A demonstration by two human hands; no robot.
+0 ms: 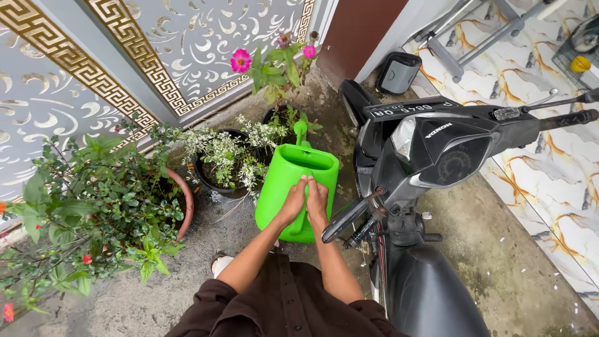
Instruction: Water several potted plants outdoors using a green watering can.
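Note:
Both my hands grip the handle of a bright green plastic watering can (284, 181) held in front of me. My left hand (291, 201) and my right hand (317, 200) sit side by side on the handle, fingers closed around it. The can's spout points away from me toward a black pot of small white-flowered plants (224, 159). Behind it stands another dark pot with pink flowers (277, 68) on tall stems.
A black motor scooter (424, 168) is parked close on my right, its handlebar near my right hand. A large leafy shrub with red flowers in a terracotta pot (93, 206) stands on the left. An ornate grey and gold gate (125, 56) is behind the plants.

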